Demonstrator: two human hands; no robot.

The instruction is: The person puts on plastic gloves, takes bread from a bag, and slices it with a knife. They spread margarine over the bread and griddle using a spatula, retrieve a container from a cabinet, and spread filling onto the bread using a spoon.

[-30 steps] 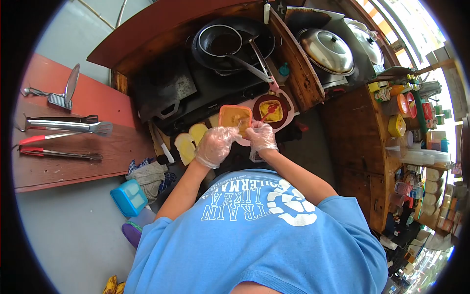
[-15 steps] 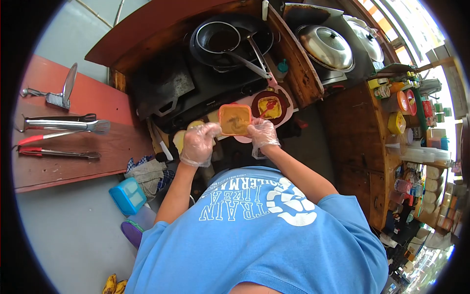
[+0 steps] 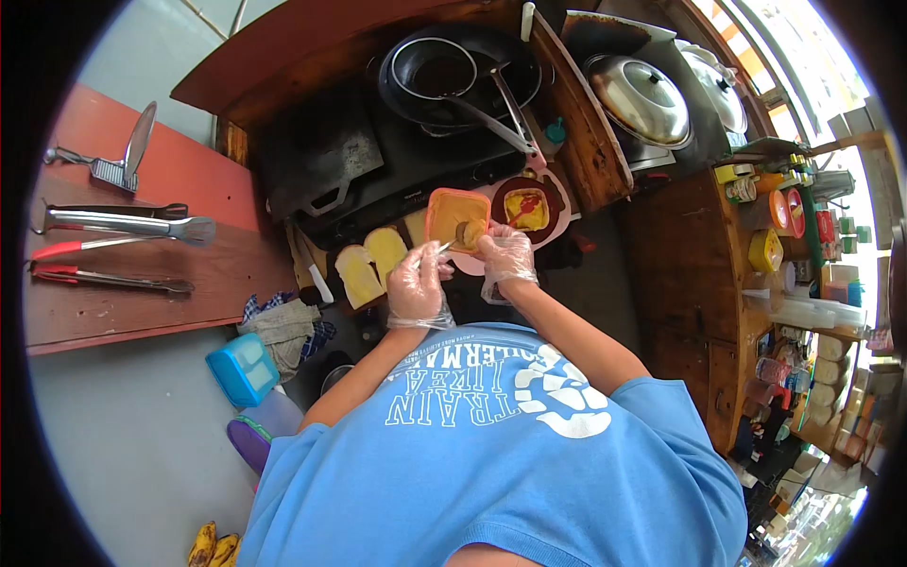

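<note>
My right hand (image 3: 508,253), in a clear plastic glove, grips the edge of a square orange tub (image 3: 458,206) and holds it tilted. Tan spread coats the inside, with a thick lump (image 3: 474,233) near the right rim. My left hand (image 3: 416,283), gloved too, pinches a thin, pale-handled utensil (image 3: 443,249) whose tip reaches into the tub; its exact kind is unclear. Left of that hand lie bread slices (image 3: 357,278) topped with pale yellow spread. Behind my right hand sits another open tub (image 3: 526,210) with yellow contents and a red utensil in it.
A black stove (image 3: 406,180) holds a wok with a frying pan (image 3: 435,71) in it. Tongs (image 3: 132,227) lie on the reddish table at left. A white-handled knife (image 3: 321,283) is beside the bread. At right stand a domed lid (image 3: 638,99) and a wooden cabinet (image 3: 680,302).
My left hand has moved down and right from the tub's left edge, and the utensil now shows in it. More bread is uncovered. A lump of spread now shows inside the tub.
</note>
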